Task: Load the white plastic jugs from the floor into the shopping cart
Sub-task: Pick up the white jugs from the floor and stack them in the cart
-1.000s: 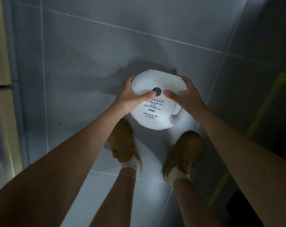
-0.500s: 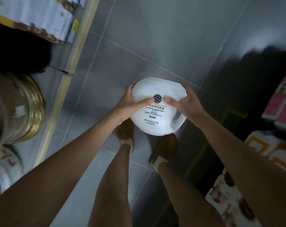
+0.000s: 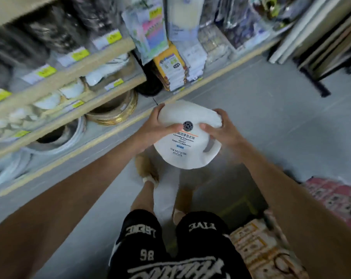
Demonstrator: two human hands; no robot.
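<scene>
White plastic front and centre: the jug (image 3: 187,156) hung in mid-air above the grey tiled floor (image 3: 271,117), clamped between two bare hands. It was out in front of the person's black shorts (image 3: 170,254), with a tan shoe (image 3: 146,166) showing just beneath it. Its printed label (image 3: 183,137) faced upward with a dark round logo at the top, and its moulded handle (image 3: 215,150) sat on the right lower side. The walls were opaque, so what was inside could not be told.

Off to the left ran the wooden shelves (image 3: 74,115). White bowls (image 3: 72,89) were stacked on one level and gold-rimmed basins (image 3: 114,115) nested on the level below, with yellow price tags along the edges. Hanging packets (image 3: 170,67) filled the rack further along. Pink patterned packs (image 3: 335,200) lay low on the right.

Now the grip. The left hand (image 3: 150,129) held the jug's upper left flank, fingers curled round the far edge and thumb laid across the front toward the logo. The right hand (image 3: 222,131) mirrored it on the upper right, fingers hooked over the top and thumb pressed on the label side. Both arms reached forward, nearly straight, wrists angled in toward each other.
</scene>
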